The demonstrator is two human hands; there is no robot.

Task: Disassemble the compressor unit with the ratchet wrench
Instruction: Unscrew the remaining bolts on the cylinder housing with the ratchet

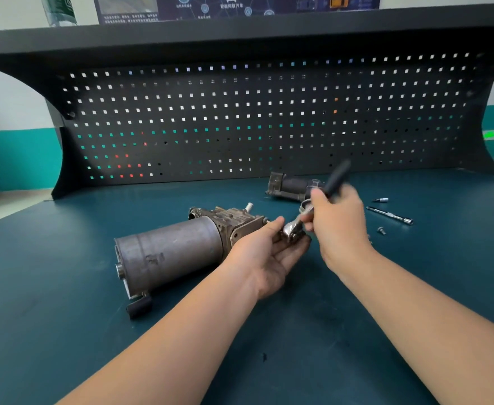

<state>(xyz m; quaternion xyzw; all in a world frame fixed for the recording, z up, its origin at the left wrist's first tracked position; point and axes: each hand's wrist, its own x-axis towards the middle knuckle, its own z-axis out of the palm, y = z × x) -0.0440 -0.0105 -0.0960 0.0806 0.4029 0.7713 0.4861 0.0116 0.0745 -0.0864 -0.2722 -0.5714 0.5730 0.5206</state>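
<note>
The compressor unit, a grey metal cylinder with a cast head at its far end, lies on its side on the dark teal bench. My right hand grips the ratchet wrench by its black handle, which points up and away. The wrench's chrome head sits low beside the compressor's right end. My left hand lies palm up under that chrome head, fingers curled around it, and touches the compressor's flange.
A second dark compressor part lies behind my hands. An extension bar, a small bit and a loose bolt lie on the bench to the right. A black pegboard closes off the back.
</note>
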